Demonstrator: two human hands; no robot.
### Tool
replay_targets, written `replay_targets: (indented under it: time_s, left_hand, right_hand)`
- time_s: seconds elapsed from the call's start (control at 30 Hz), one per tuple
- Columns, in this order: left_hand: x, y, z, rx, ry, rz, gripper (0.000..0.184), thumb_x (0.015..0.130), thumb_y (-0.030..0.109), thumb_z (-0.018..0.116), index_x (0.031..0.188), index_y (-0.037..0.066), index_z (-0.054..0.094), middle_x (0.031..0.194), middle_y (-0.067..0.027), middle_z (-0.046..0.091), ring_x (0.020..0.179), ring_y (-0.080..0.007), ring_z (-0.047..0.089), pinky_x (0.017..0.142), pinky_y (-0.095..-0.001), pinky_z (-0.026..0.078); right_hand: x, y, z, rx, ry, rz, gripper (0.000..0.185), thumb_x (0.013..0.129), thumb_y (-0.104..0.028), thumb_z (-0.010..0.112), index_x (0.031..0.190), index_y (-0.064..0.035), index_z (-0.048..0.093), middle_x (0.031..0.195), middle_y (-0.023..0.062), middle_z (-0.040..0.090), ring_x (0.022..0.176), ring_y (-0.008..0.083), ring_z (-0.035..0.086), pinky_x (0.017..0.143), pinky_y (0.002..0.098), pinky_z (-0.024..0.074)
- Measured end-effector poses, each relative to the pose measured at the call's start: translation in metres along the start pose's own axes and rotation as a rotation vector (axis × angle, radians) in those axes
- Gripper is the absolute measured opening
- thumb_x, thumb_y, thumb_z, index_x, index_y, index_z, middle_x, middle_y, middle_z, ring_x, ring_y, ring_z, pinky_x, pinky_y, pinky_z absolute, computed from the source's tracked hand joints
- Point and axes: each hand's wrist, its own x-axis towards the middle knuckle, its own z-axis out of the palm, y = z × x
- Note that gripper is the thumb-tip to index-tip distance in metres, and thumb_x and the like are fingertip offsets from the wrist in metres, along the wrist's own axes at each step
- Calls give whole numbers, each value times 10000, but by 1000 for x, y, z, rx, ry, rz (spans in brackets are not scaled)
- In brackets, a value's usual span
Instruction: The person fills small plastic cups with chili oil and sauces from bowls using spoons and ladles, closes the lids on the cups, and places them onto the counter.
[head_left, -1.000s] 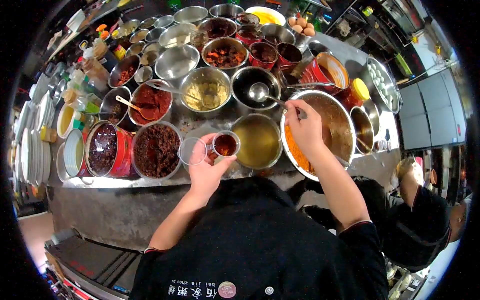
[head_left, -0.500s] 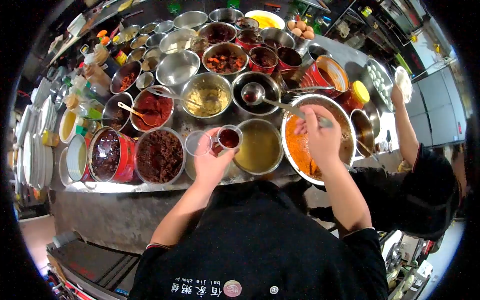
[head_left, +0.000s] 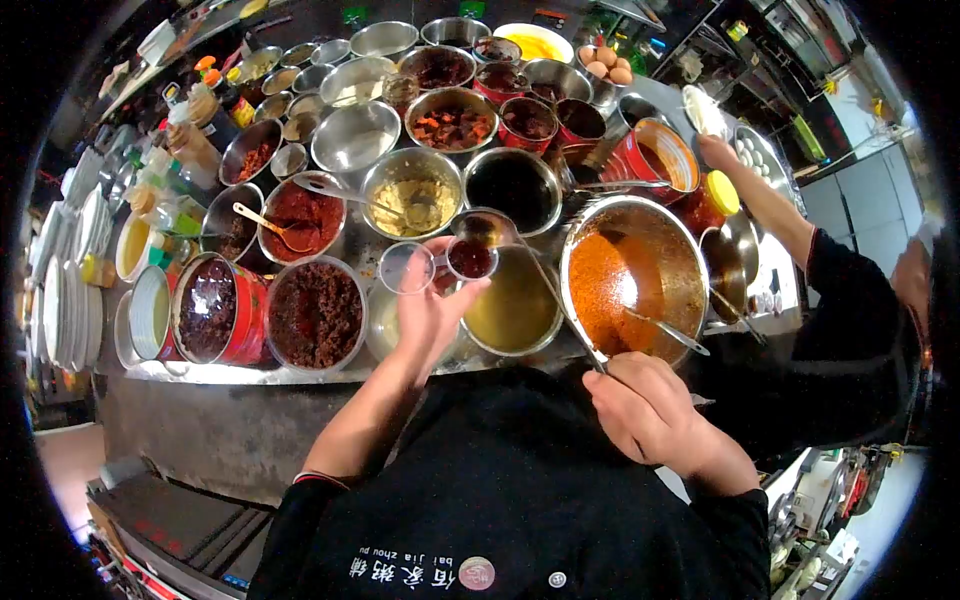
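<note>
My left hand (head_left: 428,322) is closed around two small clear plastic cups, side by side. One cup (head_left: 406,268) looks empty; the other cup (head_left: 471,261) contains dark red liquid. Wrapped round the long handle of a metal ladle (head_left: 552,284), my right hand (head_left: 645,408) is low, by the counter's front edge. The ladle's bowl is tilted at the rim of the filled cup. Beneath the cups is a container of yellowish liquid (head_left: 520,310). Behind the ladle stands a bowl of dark liquid (head_left: 512,190). A large metal bowl of orange-red sauce (head_left: 610,265) sits right, a spoon (head_left: 668,330) in it.
Left are a container of dark paste (head_left: 318,315), a red tin (head_left: 252,318) and stacked plates (head_left: 68,295). Many bowls fill the back, with eggs (head_left: 605,62) in one. At right, another person's arm (head_left: 760,190) reaches across, its hand at a white object (head_left: 704,110).
My right hand has come down toward me, bringing the ladle from above the dark liquid to the filled cup. The other person's arm has moved left, with the white object.
</note>
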Motion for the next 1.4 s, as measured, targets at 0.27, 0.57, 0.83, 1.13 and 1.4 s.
replay_targets:
  time_s: [0.27,0.57,0.83,1.13,1.4]
  left_hand:
    - [0,2,4,36,14,-37,557,684,-85,687,1173,7,437,1084,-83,559,979,-151,568,865,-274,466]
    - [-9,-2,4,82,37,-25,540,692,-86,678,1169,11,444,1089,-68,556,981,-143,559,863,-262,456]
    - [-7,-4,9,92,54,-6,544,690,-87,682,1173,3,447,1114,-78,549,1011,-152,547,885,-271,444]
    - [15,-16,25,39,66,-111,540,688,-73,700,1160,4,449,1081,-83,566,979,-149,573,865,-270,472]
    - [20,-8,46,11,42,-106,532,685,-88,697,1148,11,453,1068,-74,562,965,-153,575,851,-267,475]
  right_hand:
    - [-1,74,44,193,360,534,129,806,46,575,932,19,581,825,145,609,721,267,594,636,301,470]
    - [-2,121,90,176,365,478,124,816,-5,591,941,-4,588,829,134,603,704,249,585,625,296,470]
    - [-4,111,71,277,337,624,110,874,-26,543,959,23,594,834,112,616,649,147,599,587,251,485]
    - [-9,65,20,431,429,551,110,829,58,547,928,33,589,755,114,599,634,149,599,574,262,482]
    - [-21,57,3,270,374,304,155,812,66,556,966,55,572,751,121,596,650,186,598,570,277,478]
